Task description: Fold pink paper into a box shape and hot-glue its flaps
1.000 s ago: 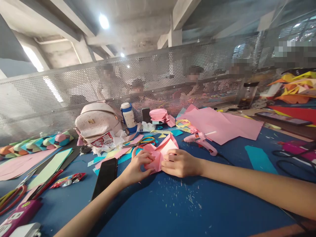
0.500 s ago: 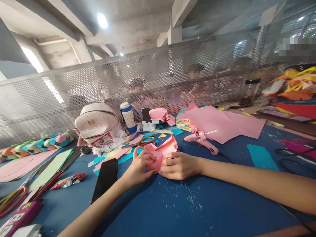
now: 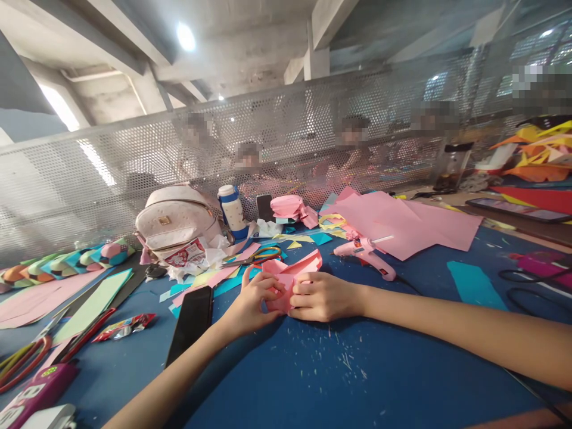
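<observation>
A folded piece of pink paper [image 3: 286, 275] is held over the blue table, its two wings sticking up beyond the fingers. My left hand [image 3: 258, 299] pinches its left side, with the index finger raised a little. My right hand [image 3: 324, 297] has its fingers curled on the right side, close against the left fingertips. The paper's lower part is partly hidden by both hands. Just beyond lie scissors [image 3: 261, 256] on paper scraps, and to the right a pink hot glue gun [image 3: 366, 255]. A black phone [image 3: 190, 325] lies beside my left forearm.
At the back stand a pale backpack [image 3: 176, 220] and a white-and-blue bottle [image 3: 233, 214] before a perforated metal screen [image 3: 277, 137]. Pink sheets [image 3: 402, 223] lie back right. More scissors [image 3: 31, 357], a red snack wrapper [image 3: 124, 328] and green paper [image 3: 96, 307] are at left. People sit behind the screen.
The paper's raised right flap has tipped slightly lower and flatter. My right hand has shifted up a touch; my left hand stays almost where it was.
</observation>
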The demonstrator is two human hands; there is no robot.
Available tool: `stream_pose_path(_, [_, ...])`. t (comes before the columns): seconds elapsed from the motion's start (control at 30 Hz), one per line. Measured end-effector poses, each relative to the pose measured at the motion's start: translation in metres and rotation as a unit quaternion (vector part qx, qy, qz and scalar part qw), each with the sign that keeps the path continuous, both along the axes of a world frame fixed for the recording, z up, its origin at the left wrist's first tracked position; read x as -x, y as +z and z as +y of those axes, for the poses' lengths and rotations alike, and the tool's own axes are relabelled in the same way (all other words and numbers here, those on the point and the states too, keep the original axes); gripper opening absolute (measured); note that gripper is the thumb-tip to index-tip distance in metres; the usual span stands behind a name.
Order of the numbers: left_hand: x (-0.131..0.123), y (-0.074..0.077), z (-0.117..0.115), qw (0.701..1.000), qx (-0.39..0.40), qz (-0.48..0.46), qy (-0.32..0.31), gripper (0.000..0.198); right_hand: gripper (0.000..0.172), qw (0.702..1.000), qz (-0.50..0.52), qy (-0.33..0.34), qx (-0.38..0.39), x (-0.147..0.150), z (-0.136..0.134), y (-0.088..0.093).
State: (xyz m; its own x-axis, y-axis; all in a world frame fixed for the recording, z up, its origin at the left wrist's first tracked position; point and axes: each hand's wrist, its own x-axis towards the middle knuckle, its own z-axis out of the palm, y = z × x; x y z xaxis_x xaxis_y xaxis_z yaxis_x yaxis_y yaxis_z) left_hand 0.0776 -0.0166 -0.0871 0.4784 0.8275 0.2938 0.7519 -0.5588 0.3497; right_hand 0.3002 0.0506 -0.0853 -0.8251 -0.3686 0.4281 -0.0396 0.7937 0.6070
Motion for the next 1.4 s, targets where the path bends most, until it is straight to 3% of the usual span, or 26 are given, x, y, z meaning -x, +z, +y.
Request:
stream_pose_path(0.47, [0.000,-0.001,0.000,1.000,-0.015,0.005,0.008,0.009,0.020,1.000,0.012,-0.025,0.003,0.004,-0.002,0.005])
stream_pose_path(0.7, [-0.002,-0.004,0.001,0.999,-0.019,-0.014,0.022,0.010,0.018,0.999,0.014,0.007,0.030,0.001,0.000,0.002])
stream_pose_path(1.07, [-0.002,0.000,0.001,1.000,0.004,-0.007,0.014,0.009,0.018,0.997,0.016,-0.030,0.066,0.002,0.004,-0.008])
stream_pose_path(1.4, [-0.002,-0.003,0.003,1.000,-0.005,0.008,0.014,0.009,0.021,0.996,0.026,-0.072,0.052,0.009,0.003,0.000])
